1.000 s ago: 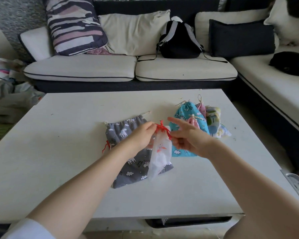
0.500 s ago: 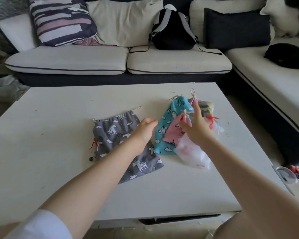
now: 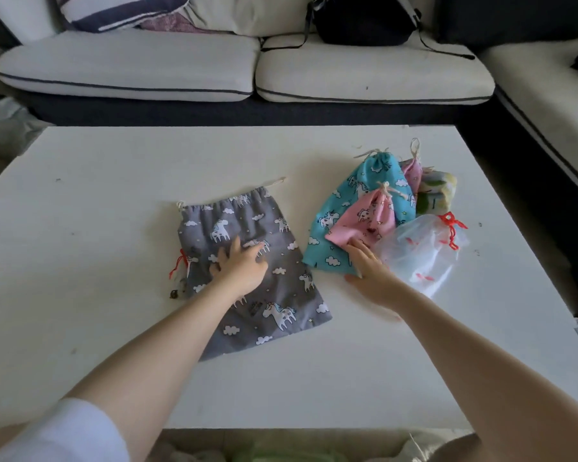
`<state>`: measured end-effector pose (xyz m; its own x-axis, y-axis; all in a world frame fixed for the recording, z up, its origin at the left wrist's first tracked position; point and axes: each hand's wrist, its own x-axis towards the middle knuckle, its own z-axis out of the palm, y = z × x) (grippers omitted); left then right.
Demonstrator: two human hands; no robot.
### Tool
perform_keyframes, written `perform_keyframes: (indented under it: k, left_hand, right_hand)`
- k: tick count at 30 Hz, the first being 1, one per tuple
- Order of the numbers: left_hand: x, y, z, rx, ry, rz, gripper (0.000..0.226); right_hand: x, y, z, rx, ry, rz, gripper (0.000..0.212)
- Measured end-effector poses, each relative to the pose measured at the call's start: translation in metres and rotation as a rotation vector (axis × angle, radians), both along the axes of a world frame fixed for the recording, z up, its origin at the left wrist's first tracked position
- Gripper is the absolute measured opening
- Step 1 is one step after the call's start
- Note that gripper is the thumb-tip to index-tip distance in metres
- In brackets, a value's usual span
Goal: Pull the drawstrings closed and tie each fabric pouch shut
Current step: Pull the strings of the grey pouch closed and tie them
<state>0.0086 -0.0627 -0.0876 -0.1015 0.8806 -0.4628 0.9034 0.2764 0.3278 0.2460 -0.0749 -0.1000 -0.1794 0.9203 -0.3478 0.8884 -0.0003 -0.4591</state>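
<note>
A: Well, where are the pouches being kept?

B: All are lying on the white table [image 3: 80, 295]. The grey pouch [image 3: 274, 328] is being pressed flat near the middle, its gathered mouth turned toward the sofa [image 3: 131, 61] and not fully drawn, with a cord end showing at each corner. Something with a red tie [image 3: 177, 266] is poking out from under its left edge; what it is cannot be told.

A: And how is the left hand [image 3: 239, 270] being held?

B: It is being laid palm down on the grey pouch, fingers spread and slightly bent, touching the cloth; nothing is being pinched.

A: And the right hand [image 3: 369, 273]?

B: It is being rested at the near edge of the pile to the right, fingers fairly straight, touching the blue pouch [image 3: 334, 208] and the pink pouch [image 3: 364, 218]. The thumb is lying on the table. No cord is being gripped.

A: How is that pile being arranged?

B: The blue pouch is lying undermost, cinched and tied at the top. The pink one is lying across it, tied too. The sheer pouch [image 3: 417, 255], closed with a red cord [image 3: 451, 228], is leaning just beside the hand. A second pink pouch [image 3: 412, 173] and a green-patterned one [image 3: 436, 191] are tucked behind.
</note>
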Motion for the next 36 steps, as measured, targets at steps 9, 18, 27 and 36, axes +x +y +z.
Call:
perform_keyframes:
  k: [9,18,27,36]
  left_hand:
    - [-0.004,-0.008,-0.020,-0.041,-0.046,-0.360,0.049]
    - [-0.024,-0.003,-0.016,0.284,-0.470,0.270,0.038]
    - [-0.033,0.020,0.006,0.188,-0.715,0.595,0.032]
    - [-0.027,-0.002,0.070,-0.240,-1.107,0.407,0.064]
  right_hand:
    - [-0.067,0.027,0.004,0.108,0.134,-0.135,0.033]
    - [-0.102,0.044,-0.013,-0.160,0.504,-0.660,0.049]
    - [-0.097,0.036,0.033,-0.536,1.194,-0.753,0.029]
    - [-0.083,-0.010,0.118,-0.435,1.431,-0.109,0.022]
